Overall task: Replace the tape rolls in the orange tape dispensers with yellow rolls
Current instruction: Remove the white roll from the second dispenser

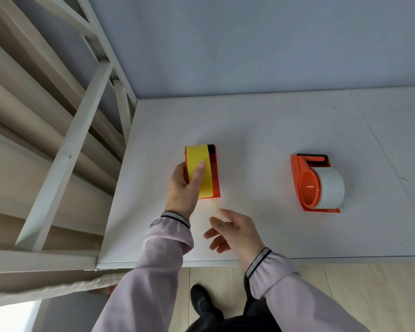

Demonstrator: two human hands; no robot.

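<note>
My left hand (183, 188) grips an orange tape dispenser (215, 174) that holds a yellow roll (200, 164), standing on the white table; my thumb lies across the yellow tape. Just below and to the right, my right hand (230, 232) hovers over the table with its fingers spread and nothing in it. A second orange tape dispenser (308, 185) lies further right on the table, loaded with a white roll (331, 189). It has a black cutter bar at its far end.
The white table (261, 130) meets a pale wall at the back. A white metal frame (72, 140) with beige panels rises along the table's left edge. The table's front edge runs just below my wrists, and the floor and my shoe show beneath it.
</note>
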